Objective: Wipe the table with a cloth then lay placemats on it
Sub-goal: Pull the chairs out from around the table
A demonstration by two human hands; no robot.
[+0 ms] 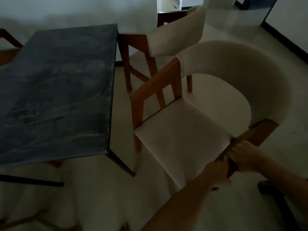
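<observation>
A dark grey stone-look table (58, 90) fills the left of the head view, its top bare and streaked. To its right stands a cream upholstered chair (183, 134) with wooden arms, pulled away from the table. My left hand (216, 174) and my right hand (245, 155) both grip the chair's near wooden armrest (260, 132), fingers curled round it. No cloth or placemat shows in view.
A second matching chair (166, 40) stands behind the first, close to the table's far right corner. Part of another wooden chair (8, 47) shows at the left edge, one more at the bottom left. Pale floor (103, 197) lies around the table. The room is dim.
</observation>
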